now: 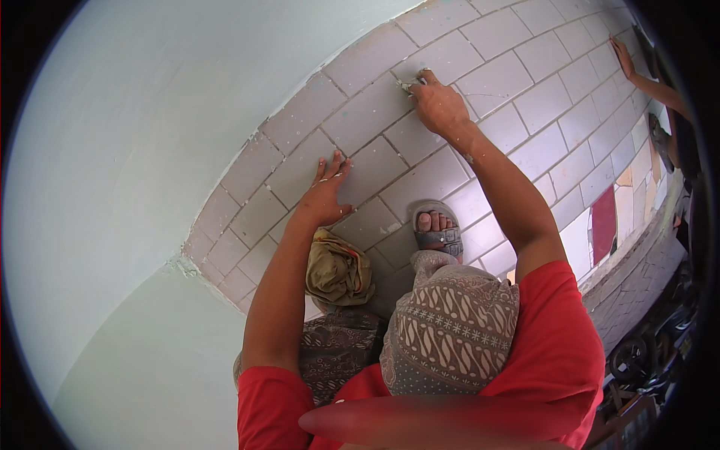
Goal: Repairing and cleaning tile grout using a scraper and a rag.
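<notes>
My left hand (pixel 325 198) rests on the pale tile floor (pixel 367 172) with its fingers spread, holding nothing. Just below it sits a crumpled khaki cloth (pixel 339 268), bunched up by my leg. Farther out and to the right, my right hand (pixel 439 106) is closed, fingertips down at the tiles. A small greyish-white piece (pixel 409 84) shows at those fingertips; its kind is too small to make out. White specks dot the hand and wrist.
A pale wall (pixel 150 135) meets the tiles along the left, with white spots scattered near it. My sandalled foot (pixel 437 229) stands between my arms. Another person's hand (pixel 622 58) touches the floor at far right. Beyond a ledge is a motorbike (pixel 630 356).
</notes>
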`<state>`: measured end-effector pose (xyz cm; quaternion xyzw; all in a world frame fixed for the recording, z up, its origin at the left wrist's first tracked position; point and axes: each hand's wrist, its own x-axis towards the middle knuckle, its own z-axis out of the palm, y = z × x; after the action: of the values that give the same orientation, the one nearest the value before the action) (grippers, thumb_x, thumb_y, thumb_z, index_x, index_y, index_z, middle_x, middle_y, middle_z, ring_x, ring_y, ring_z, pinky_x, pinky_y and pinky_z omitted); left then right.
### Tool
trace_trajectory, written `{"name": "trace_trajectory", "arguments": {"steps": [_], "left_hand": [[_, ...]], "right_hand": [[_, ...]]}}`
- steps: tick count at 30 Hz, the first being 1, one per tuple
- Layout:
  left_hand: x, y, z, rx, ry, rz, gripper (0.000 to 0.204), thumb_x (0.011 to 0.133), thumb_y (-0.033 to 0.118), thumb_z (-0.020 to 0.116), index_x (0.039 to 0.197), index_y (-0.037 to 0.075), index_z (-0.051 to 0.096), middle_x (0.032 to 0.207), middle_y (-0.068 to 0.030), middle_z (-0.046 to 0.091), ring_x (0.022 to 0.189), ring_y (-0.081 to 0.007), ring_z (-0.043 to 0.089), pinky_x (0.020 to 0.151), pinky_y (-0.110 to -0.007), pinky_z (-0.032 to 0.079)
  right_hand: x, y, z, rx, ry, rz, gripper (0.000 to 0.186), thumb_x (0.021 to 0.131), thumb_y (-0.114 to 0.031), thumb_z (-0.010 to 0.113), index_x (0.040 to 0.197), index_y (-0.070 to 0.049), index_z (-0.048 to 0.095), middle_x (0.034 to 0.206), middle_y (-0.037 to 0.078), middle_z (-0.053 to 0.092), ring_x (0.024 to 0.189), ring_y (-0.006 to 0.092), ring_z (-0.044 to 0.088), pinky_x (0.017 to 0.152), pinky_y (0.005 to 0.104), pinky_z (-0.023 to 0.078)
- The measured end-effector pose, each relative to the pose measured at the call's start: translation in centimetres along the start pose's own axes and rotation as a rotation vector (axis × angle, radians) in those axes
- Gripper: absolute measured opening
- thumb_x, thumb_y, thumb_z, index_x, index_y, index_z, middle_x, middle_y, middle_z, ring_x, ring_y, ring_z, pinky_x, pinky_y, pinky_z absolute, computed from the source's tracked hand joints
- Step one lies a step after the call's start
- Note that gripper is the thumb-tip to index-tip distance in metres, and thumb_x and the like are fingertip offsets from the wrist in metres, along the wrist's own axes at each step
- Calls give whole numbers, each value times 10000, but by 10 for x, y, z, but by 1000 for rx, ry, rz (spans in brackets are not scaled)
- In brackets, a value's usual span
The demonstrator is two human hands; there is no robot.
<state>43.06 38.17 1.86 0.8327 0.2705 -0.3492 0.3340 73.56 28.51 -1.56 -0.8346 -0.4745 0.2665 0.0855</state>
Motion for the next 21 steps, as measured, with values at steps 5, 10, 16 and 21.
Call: {"name": "trace_trajectory", "arguments": {"steps": [5,10,16,21], "left_hand": [[1,-3,2,-4,9,1,1093,739,299,849,1635,190,234,1723,-111,45,1566,-426,16,1261,-497,211],[3,-1,1,1,-4,6,1098,742,304,848,1637,191,222,1723,-110,37,1567,-422,17,1262,-495,212],[3,-3,0,80,-10,-11,1110,754,325,839,1643,211,185,1727,-59,32,1569,-404,43,1264,-467,247],[0,0,-1,59,-6,-21,1119,744,326,848,1642,211,192,1727,-61,43,1567,-411,53,1265,-462,247]], "right_hand": [[-6,-7,5,19,16,-7,273,952,-94,523,1161,-44,691,1452,189,510,957,434,709,843,520,591],[-2,-9,4,31,47,-11,250,955,-95,519,1120,-63,705,1445,193,515,948,428,712,829,519,595],[0,-13,6,-17,14,-40,248,956,-96,509,1092,-60,714,1392,208,536,943,429,712,829,515,594],[10,-16,1,18,76,-27,242,954,-103,514,1081,-39,710,1376,219,540,936,431,712,834,517,591]]}}
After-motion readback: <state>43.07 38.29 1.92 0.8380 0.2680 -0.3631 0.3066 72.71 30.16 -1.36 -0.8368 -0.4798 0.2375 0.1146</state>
